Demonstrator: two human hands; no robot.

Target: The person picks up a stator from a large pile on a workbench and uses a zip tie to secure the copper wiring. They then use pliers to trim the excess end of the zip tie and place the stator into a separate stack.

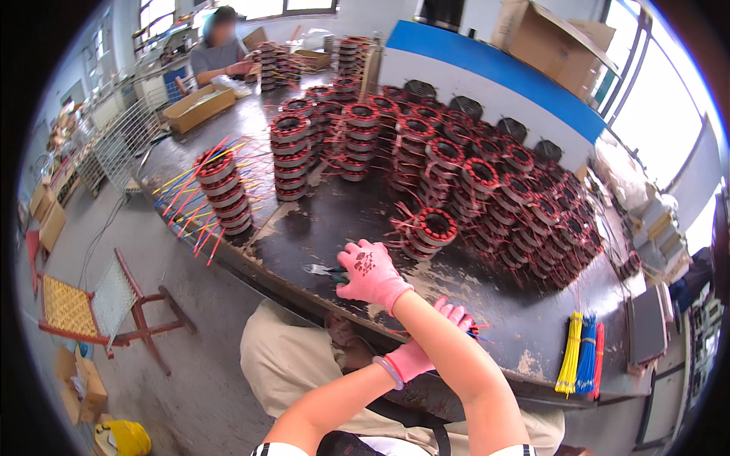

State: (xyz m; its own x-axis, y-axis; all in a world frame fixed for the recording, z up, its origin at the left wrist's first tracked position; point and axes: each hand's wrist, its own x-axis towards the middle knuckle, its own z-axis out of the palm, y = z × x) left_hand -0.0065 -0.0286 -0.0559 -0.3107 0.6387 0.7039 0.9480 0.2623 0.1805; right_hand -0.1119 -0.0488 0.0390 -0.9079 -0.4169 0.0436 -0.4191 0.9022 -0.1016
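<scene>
The two forearms cross just below me, over a lap in beige trousers. The right hand [372,273] in its pink glove reaches over to the left, palm down, fingers folded over the handles of the cutters [322,270]. These lie on the table [319,220] near its front edge, with only their metal tips showing. The left hand [435,343], also gloved, sits under the right forearm at the table edge. Its fingers look curled, with a few thin coloured wire ends [476,330] beside them, but I cannot tell whether it grips anything.

Just beyond the right hand stands a short stack of stators [431,229] with red leads sticking out, and behind it the big mass of stacks. A taller stack [222,190] to the left bristles with long coloured leads. A wire bundle [582,356] of yellow, blue and red lies well to the right. A co-worker [220,47] sits at the far end.

The crossed arms worry me: the upper one hides the lower hand, so a lifted blade could nick a glove or a lead. The cutters are close to the edge and could slide off. A careless elbow could topple the near stack.
</scene>
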